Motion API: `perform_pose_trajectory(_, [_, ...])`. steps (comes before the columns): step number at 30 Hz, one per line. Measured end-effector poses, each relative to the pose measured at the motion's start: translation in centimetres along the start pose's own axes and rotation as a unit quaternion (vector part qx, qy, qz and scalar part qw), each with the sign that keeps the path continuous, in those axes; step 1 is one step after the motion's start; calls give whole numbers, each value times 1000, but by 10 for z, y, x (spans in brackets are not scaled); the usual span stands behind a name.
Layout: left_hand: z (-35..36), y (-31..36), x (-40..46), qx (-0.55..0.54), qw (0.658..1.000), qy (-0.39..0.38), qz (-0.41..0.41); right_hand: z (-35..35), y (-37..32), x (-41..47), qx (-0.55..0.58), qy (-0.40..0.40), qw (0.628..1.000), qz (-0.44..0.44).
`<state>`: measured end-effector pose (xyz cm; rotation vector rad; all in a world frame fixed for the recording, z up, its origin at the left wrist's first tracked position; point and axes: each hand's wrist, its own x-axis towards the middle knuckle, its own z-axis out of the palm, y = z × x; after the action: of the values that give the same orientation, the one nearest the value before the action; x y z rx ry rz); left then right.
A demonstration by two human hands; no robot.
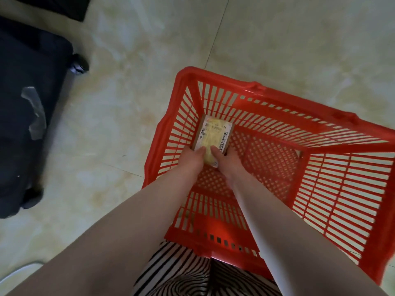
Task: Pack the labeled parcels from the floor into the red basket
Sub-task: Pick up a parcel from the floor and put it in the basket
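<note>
A red plastic basket (320,129) with slatted walls stands on the tiled floor in front of me. Inside it, at the far left corner of the bottom, lies a small cardboard parcel (213,133) with a white barcode label on top. Both my hands reach down into the basket. My left hand (191,158) grips the parcel's near left edge with the thumb on top. My right hand (227,160) grips its near right edge the same way. The fingers under the parcel are hidden.
A dark suitcase (27,107) with wheels and a strip of clear tape lies on the floor at the left. Beige floor tiles (132,86) surround the basket. Striped black-and-white clothing (188,272) shows at the bottom edge.
</note>
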<state>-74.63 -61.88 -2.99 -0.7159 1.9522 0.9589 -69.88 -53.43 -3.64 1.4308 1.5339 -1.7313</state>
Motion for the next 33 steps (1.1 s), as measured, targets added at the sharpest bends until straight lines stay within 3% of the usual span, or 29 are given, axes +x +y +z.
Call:
perform_pose_trajectory(8, [-9, 10, -32, 17, 997, -17, -69, -11, -11, -30, -20, 27, 998, 58])
perform_pose_trajectory(11, [-25, 15, -73, 17, 997, -24, -77, -26, -17, -71, 21, 32, 996, 75])
perform_pose_trajectory(16, [-54, 32, -155, 14, 999, -47, -20, -55, -41, -168, 104, 22, 990, 90])
perform_pose_trajectory(21, [-76, 66, -287, -46, 991, -121, 36, -92, -56, -280, 240, 26, 970, 38])
perform_pose_trajectory(25, [-79, 78, -377, -19, 987, -140, 71, -132, -53, -360, 321, 51, 946, 5])
perform_pose_trajectory(33, [-7, 55, -490, 68, 968, -197, 137, -240, -1, -460, 437, 151, 887, -14])
